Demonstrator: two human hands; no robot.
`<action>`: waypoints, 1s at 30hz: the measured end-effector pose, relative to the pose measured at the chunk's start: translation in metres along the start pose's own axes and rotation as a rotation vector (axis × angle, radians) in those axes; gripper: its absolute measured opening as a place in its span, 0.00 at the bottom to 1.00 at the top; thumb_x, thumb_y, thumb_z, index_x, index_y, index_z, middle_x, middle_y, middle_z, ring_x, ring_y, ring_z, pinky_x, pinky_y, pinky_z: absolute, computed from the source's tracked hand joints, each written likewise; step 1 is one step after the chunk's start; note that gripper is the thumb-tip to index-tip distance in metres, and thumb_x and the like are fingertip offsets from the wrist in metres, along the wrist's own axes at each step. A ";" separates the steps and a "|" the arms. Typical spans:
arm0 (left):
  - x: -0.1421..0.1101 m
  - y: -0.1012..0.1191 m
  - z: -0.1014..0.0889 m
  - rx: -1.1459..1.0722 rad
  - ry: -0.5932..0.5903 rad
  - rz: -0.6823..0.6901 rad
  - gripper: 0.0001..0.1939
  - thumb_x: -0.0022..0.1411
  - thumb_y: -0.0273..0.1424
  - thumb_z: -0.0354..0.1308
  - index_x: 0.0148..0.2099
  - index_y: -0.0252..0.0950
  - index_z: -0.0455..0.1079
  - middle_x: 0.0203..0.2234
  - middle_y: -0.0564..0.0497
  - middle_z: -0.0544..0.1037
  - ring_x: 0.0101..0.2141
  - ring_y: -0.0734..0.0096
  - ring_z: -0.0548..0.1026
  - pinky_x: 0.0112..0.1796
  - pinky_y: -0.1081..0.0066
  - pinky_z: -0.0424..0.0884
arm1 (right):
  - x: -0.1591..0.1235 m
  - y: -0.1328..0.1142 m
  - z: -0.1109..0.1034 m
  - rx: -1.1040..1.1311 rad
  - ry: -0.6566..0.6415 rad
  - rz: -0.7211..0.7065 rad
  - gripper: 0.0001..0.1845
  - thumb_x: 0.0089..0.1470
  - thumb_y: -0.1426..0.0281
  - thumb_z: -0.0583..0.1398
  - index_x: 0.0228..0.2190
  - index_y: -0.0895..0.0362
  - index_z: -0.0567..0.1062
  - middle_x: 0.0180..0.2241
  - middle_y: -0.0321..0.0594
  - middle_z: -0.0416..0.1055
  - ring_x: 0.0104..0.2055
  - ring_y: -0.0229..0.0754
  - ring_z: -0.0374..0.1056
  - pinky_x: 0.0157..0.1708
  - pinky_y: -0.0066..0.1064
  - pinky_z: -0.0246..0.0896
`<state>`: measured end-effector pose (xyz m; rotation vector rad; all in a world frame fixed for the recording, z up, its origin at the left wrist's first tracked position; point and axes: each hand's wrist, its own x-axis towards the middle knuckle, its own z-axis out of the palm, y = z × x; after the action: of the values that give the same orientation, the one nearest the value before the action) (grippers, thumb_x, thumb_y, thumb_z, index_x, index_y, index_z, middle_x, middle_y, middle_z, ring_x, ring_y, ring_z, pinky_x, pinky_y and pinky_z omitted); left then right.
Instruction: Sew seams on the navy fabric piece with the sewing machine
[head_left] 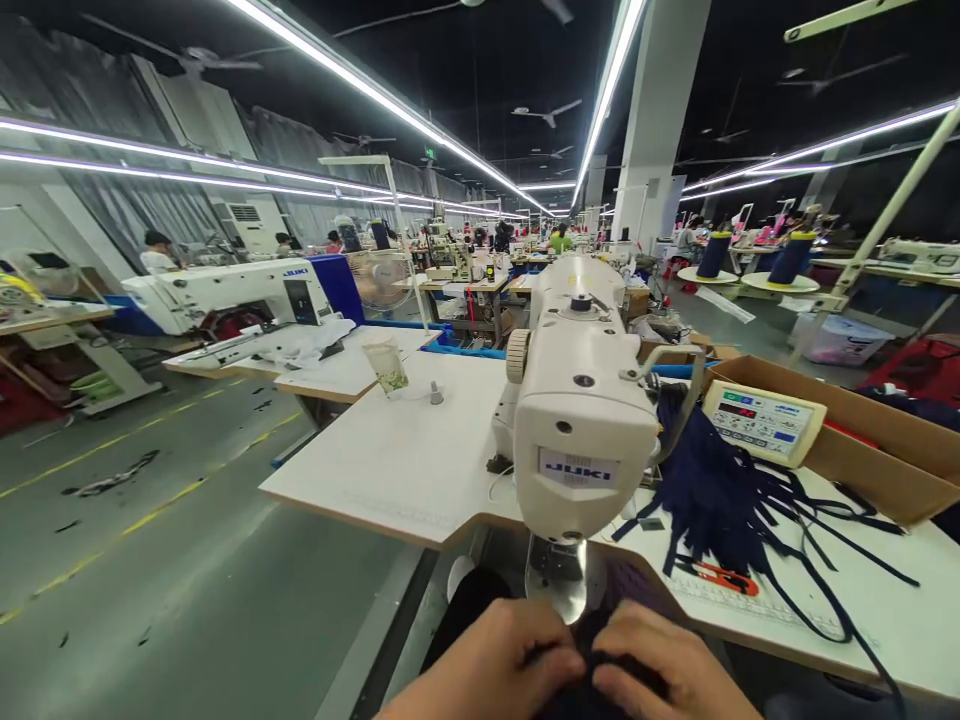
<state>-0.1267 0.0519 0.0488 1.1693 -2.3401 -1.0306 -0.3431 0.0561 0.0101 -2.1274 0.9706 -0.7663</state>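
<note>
A white JUKI sewing machine (577,430) stands straight in front of me, its lit needle area (566,590) low in the view. My left hand (517,650) is closed, thumb and fingers pinched on dark fabric (581,690) just before the needle area. Close by on the other side, my right hand (660,660) also pinches this fabric. Much of the cloth is hidden by my hands and the bottom edge of the view. To the right lies a heap of navy fabric strips (705,490), with orange-handled thread snips (724,578) at its near edge.
On the white tabletop (375,470) at left stand a paper cup (385,367) and a small grey object (436,393). A control panel (763,420) and a cardboard box (862,430) are at right. Navy thread cones (714,257) stand behind. Other people work farther back.
</note>
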 end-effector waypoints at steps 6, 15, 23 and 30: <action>0.010 -0.016 0.001 0.512 0.598 0.070 0.06 0.64 0.30 0.53 0.36 0.37 0.70 0.31 0.51 0.74 0.32 0.67 0.73 0.33 0.69 0.70 | 0.030 0.010 0.017 -0.076 0.310 0.240 0.13 0.57 0.56 0.55 0.36 0.49 0.74 0.36 0.36 0.71 0.39 0.40 0.69 0.38 0.26 0.63; 0.000 -0.024 -0.004 0.625 0.270 0.432 0.18 0.68 0.35 0.46 0.59 0.41 0.59 0.54 0.56 0.68 0.54 0.74 0.64 0.54 0.70 0.60 | 0.033 0.016 0.031 0.172 0.457 0.472 0.18 0.54 0.52 0.55 0.37 0.53 0.68 0.23 0.32 0.64 0.29 0.40 0.66 0.31 0.27 0.64; 0.006 -0.031 0.015 0.767 0.507 0.423 0.16 0.67 0.37 0.48 0.54 0.43 0.65 0.50 0.59 0.72 0.51 0.72 0.66 0.48 0.66 0.56 | 0.029 0.024 0.021 0.421 0.476 0.459 0.22 0.55 0.52 0.55 0.45 0.53 0.66 0.39 0.40 0.71 0.47 0.45 0.65 0.51 0.34 0.59; 0.007 -0.025 0.026 0.829 0.639 0.295 0.16 0.66 0.37 0.48 0.53 0.42 0.67 0.47 0.55 0.73 0.51 0.68 0.65 0.50 0.65 0.52 | 0.037 0.035 0.013 0.016 0.426 0.510 0.18 0.52 0.52 0.53 0.31 0.55 0.67 0.29 0.42 0.73 0.37 0.47 0.69 0.38 0.34 0.62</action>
<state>-0.1314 0.0484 0.0131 1.1010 -2.2874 0.4350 -0.3276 0.0130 -0.0153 -1.6130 1.6392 -0.9658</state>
